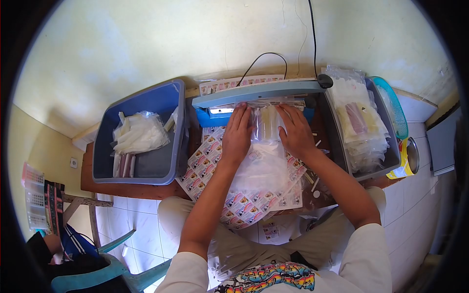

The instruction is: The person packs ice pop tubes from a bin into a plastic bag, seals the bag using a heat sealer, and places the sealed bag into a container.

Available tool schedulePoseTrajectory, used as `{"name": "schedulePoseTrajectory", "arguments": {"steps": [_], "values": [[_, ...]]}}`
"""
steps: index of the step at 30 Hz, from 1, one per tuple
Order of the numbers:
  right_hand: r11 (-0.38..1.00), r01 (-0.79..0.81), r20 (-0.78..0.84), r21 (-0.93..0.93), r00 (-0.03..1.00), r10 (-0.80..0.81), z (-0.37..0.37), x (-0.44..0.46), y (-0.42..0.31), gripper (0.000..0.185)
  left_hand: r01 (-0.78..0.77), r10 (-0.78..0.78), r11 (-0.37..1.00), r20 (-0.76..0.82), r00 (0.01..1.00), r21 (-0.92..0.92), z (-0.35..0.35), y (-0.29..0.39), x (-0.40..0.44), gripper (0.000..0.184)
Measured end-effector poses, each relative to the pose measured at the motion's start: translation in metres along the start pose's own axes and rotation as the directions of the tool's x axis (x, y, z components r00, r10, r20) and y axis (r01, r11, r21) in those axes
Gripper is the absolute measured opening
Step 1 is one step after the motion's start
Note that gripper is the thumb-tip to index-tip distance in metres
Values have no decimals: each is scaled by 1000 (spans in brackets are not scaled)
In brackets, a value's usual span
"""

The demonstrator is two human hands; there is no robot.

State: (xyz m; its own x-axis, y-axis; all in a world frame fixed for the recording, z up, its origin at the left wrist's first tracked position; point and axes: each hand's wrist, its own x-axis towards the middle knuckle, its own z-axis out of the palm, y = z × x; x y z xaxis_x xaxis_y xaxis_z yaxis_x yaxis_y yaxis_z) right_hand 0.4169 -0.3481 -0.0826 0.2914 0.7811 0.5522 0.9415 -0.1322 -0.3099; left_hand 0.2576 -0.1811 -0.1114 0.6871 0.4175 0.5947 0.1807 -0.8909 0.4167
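A clear plastic bag (pixel 266 122) with pale sticks inside lies at the jaw of a blue heat sealer (pixel 210 119), whose grey arm (pixel 264 90) is raised. My left hand (pixel 238 132) rests flat along the bag's left side, fingers stretched toward the sealer. On the right side my right hand (pixel 296 131) lies with its fingers spread, its tips near the sealer's edge. Below the hands, more clear bags (pixel 259 171) lie on printed label sheets (pixel 244 207).
A blue-grey bin (pixel 178 146) with bagged pale sticks stands at left. Another bin (pixel 394 156) at right holds stacked filled bags (pixel 359 122). Beyond it are a turquoise basket (pixel 396 110) and yellow tin (pixel 404 161). Small white scraps lie right of the labels. A teal chair (pixel 83 281) is at lower left.
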Motion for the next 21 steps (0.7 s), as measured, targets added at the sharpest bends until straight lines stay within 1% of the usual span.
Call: {"name": "schedulePoseTrajectory", "arguments": {"steps": [1,3,4,6,8,10,11,12,13,15,19,20,21], "values": [[1000,-17,-5,2,1000,17,2,0,0,68,0,0,1000,1,1000,1,0,-1,0,68],[999,-42,-6,0,999,42,4,1,1,69,23,-22,997,11,1000,-77,-1,-4,1,67],[998,-67,-6,-3,998,67,5,1,2,69,22,-21,997,11,1000,-77,-2,-4,0,67],[997,-76,8,-30,997,77,4,1,2,69,-10,14,990,-27,1000,142,-2,-5,-1,69],[994,-88,20,-58,996,89,4,1,1,69,-8,16,987,-43,999,162,0,-6,-2,70],[990,-144,20,-4,989,144,4,2,1,70,-5,16,983,-61,998,182,3,-7,-3,71],[990,-144,19,-6,989,144,4,3,1,70,27,-19,989,-58,998,145,3,-8,-3,72],[985,-170,7,41,985,170,4,4,2,71,58,-53,992,-54,997,108,3,-8,-3,72],[977,-195,-3,88,980,197,5,5,3,71,56,-50,992,-56,997,109,3,-7,-3,72],[972,-209,-10,103,977,211,7,6,5,72,23,-6,990,-118,993,137,3,-7,-4,70],[966,-233,-35,110,971,238,7,7,10,73,29,-1,982,-148,989,188,7,-2,-9,66],[967,-232,-36,109,971,237,6,5,9,73,4,29,978,-154,988,208,7,-2,-10,64],[969,-218,-78,119,971,227,0,6,4,68,-21,59,973,-159,985,228,8,-3,-11,62]]}}
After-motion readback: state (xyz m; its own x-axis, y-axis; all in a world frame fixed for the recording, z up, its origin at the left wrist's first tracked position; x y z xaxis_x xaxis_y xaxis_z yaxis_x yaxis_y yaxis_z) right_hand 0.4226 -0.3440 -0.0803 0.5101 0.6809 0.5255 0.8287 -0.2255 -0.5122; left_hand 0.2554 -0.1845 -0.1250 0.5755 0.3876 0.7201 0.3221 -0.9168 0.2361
